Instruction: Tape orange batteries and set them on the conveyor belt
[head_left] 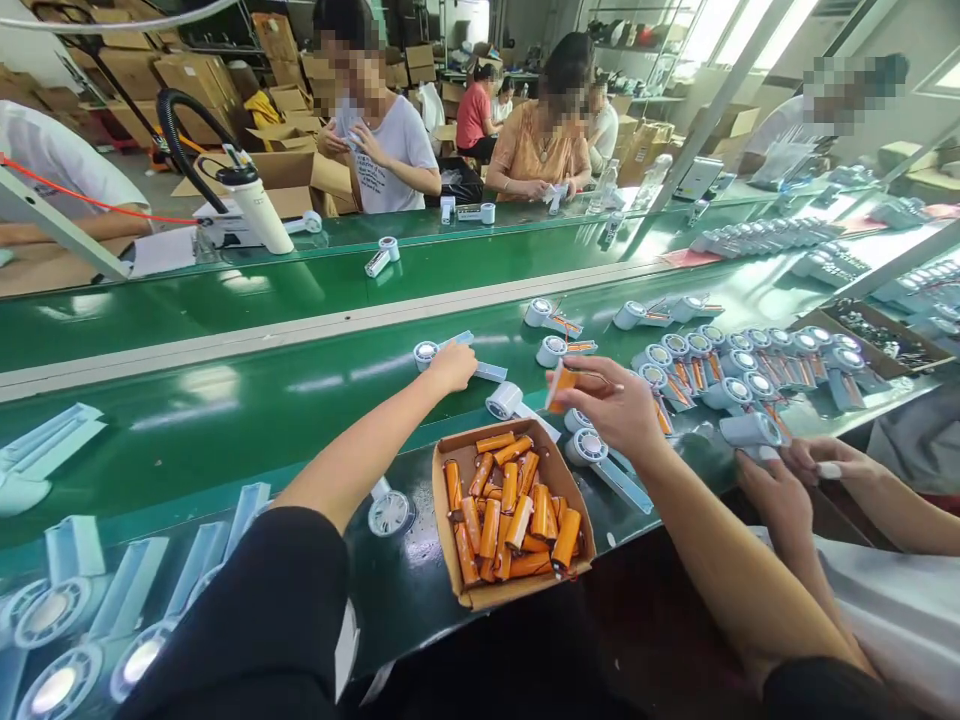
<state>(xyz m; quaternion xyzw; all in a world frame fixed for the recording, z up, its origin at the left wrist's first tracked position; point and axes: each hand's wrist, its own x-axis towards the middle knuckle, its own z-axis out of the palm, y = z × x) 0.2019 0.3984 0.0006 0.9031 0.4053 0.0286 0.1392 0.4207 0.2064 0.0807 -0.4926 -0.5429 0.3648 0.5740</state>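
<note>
My left hand (452,368) reaches over the green belt, its fingers closed at the handle of a pale blue handheld fan (426,353); the fingertips are partly hidden. My right hand (616,405) pinches an orange battery (561,386) with a whitish side, held above the fans. Below and between my arms sits a cardboard box (442,545) of loose orange batteries (510,490). Between my hands lies another fan (505,400), and a fan with an open handle (589,447) rests just under my right hand.
Open fan shells (60,615) crowd the lower left. Rows of fans with orange batteries (739,365) fill the right side, where a co-worker's hands (780,490) work close to my right arm. A metal rail (345,318) divides the bench; people sit beyond it.
</note>
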